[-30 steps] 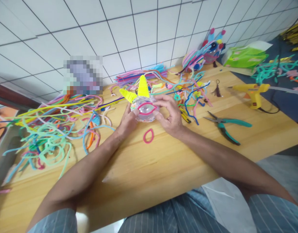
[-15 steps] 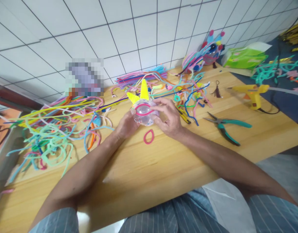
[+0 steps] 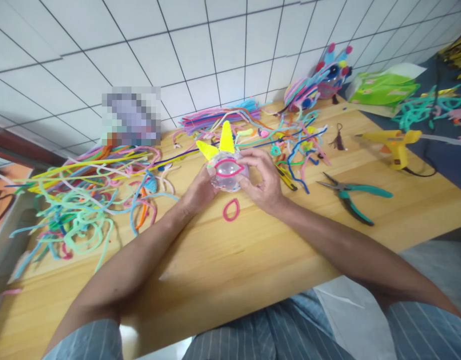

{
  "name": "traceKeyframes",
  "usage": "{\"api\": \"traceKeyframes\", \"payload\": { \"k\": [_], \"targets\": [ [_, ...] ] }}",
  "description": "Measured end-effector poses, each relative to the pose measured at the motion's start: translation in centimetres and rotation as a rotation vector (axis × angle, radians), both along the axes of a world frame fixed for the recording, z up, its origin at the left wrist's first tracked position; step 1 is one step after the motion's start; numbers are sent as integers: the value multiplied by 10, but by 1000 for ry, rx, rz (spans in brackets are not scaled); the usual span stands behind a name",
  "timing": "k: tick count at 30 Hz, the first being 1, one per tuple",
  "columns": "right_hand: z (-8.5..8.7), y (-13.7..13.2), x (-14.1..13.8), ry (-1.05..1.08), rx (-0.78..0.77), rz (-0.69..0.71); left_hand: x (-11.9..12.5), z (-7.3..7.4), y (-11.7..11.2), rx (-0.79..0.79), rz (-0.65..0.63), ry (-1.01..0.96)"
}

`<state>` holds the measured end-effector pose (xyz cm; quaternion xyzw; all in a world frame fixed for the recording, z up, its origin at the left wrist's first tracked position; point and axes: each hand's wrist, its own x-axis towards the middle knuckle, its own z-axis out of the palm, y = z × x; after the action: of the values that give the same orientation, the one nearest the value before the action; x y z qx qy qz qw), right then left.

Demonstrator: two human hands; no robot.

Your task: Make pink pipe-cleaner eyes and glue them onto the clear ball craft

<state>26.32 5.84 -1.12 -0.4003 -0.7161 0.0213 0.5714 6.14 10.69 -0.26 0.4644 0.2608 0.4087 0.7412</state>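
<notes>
A clear plastic ball [image 3: 227,183] with two yellow fuzzy horns [image 3: 226,137] is held between my hands above the table. Across its front lies a pink pipe-cleaner loop [image 3: 229,174], pointed at its right end. My left hand [image 3: 200,189] grips the ball's left side, thumb by the loop's left end. On the right, my right hand [image 3: 265,181] has its thumb and fingers curled at the ball's edge, beside the loop's tip; exactly where the fingertips press is hard to see. A second pink teardrop loop [image 3: 231,210] rests on the wood just below the ball.
Loose pipe cleaners [image 3: 85,220] are heaped at left, with a bundle [image 3: 218,119] along the tiled wall. Teal-handled pliers [image 3: 350,192], a yellow glue gun [image 3: 397,145], a tassel [image 3: 339,139], a finished ball figure [image 3: 330,80] and a green tissue pack [image 3: 384,89] lie to the right.
My right thumb has come up closer to the loop's right end, and the loop's pointed tip now shows more fully. The ball stays between both hands; the whole view has shifted slightly.
</notes>
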Motion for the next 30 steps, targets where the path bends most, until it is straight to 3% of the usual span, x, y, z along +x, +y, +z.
{"api": "traceKeyframes", "payload": {
  "k": [4,9,16,21,30],
  "targets": [
    [-1,1,0,-11,-10,-16,2,-5,2,93,54,26],
    [-4,2,0,-36,-5,-41,1,-23,6,248,165,51],
    [-10,1,1,-77,2,-25,-4,-40,7,465,224,131],
    [-11,0,2,-107,25,-47,-2,-37,4,485,233,141],
    [-12,1,2,-102,71,-51,0,-18,-7,354,227,143]
  ]
}}
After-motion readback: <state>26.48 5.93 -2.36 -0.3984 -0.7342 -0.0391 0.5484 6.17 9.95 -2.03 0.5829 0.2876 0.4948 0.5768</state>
